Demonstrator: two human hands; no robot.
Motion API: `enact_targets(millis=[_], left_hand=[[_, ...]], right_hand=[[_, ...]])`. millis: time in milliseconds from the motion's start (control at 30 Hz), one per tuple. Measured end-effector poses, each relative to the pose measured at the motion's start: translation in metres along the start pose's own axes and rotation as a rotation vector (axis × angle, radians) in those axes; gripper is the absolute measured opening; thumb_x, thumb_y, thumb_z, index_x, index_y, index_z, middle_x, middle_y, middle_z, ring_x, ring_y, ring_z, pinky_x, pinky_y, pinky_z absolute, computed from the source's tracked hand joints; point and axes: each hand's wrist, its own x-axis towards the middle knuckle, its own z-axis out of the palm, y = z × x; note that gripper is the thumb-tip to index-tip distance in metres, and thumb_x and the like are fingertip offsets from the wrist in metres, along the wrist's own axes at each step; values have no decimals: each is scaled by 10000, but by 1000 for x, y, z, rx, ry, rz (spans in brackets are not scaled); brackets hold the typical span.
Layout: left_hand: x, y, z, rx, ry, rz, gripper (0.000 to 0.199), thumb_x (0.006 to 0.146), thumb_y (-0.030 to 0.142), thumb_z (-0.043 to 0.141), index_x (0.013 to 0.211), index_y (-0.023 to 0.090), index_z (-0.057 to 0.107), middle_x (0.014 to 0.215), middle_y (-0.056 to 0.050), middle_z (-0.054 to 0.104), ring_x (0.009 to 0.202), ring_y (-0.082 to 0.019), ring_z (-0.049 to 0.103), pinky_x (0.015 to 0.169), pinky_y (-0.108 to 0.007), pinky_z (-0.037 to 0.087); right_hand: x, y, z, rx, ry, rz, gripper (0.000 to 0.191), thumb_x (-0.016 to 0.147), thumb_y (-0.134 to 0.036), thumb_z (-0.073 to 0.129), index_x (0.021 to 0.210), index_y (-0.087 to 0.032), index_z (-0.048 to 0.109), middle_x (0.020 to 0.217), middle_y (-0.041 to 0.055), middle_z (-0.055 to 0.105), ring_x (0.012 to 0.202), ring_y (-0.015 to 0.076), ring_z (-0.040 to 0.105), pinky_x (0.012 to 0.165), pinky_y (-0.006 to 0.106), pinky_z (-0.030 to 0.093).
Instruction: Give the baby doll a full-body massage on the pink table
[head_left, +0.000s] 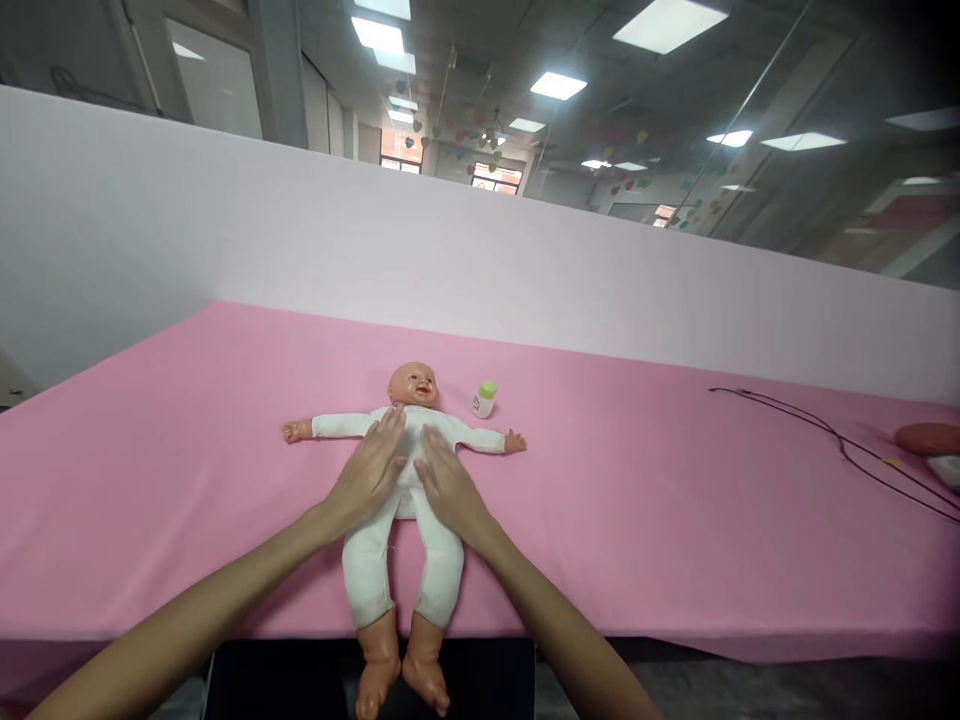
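Far right of the doll (409,428), the picture's edge cuts off a red object (926,438) and a white one (946,470), so we can't tell what they are. The writing on the bottle (484,402) beside the doll is too small to read; our left hand (364,473) and right hand (450,483) hide the doll's chest.

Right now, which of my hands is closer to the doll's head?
Your left hand: its fingertips reach just below the doll's head; your right hand rests lower on the chest.

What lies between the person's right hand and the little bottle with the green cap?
In the head view, the baby doll's white-sleeved arm lies between the right hand and the green-capped bottle.
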Motion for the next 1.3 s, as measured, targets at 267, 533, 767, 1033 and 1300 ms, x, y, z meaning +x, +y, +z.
enact_targets(millis=[267, 533, 767, 1033, 1300], left_hand=[[36, -20, 22, 196, -175, -197, 834, 1061, 626, 271, 1680, 70, 215, 1754, -190, 87, 1635, -291, 21, 1316, -513, 48], [7, -54, -6, 107, -202, -341, 879, 1054, 676, 276, 1707, 131, 56, 1743, -164, -72, 1615, -304, -62, 1313, -536, 76], [-14, -12, 5, 132, -370, -86, 817, 1071, 643, 270, 1717, 175, 93, 1763, -84, -18, 1630, -251, -32, 1329, -475, 41], [48, -35, 26, 220, -115, -215, 894, 1030, 670, 298, 1678, 62, 198, 1752, -200, 73, 1633, -311, 12, 1311, -516, 42], [-13, -37, -2, 120, -282, -339, 914, 1040, 708, 244, 1699, 89, 114, 1737, -179, -68, 1615, -317, -56, 1307, -543, 114]], right_hand=[[37, 33, 13, -100, -98, 10, 691, 1022, -306, 424, 1668, -103, 288, 1742, 139, 248, 1634, 262, 186, 1348, 515, 122], [-2, 55, -4, 43, -54, 241, 838, 1065, -631, 368, 1705, -137, 147, 1769, 137, 71, 1640, 339, 59, 1334, 568, 128], [-5, 28, 3, -31, -268, -23, 763, 1077, -537, 388, 1709, -195, 132, 1773, 76, 107, 1646, 295, 67, 1345, 545, 126], [43, 51, 7, -118, -37, 168, 769, 1068, -501, 374, 1678, -61, 214, 1753, 187, 172, 1644, 307, 115, 1338, 553, 118], [-21, 36, -6, 43, -131, 231, 809, 1067, -635, 359, 1706, -187, 148, 1769, 96, 84, 1646, 275, 61, 1340, 548, 130]])
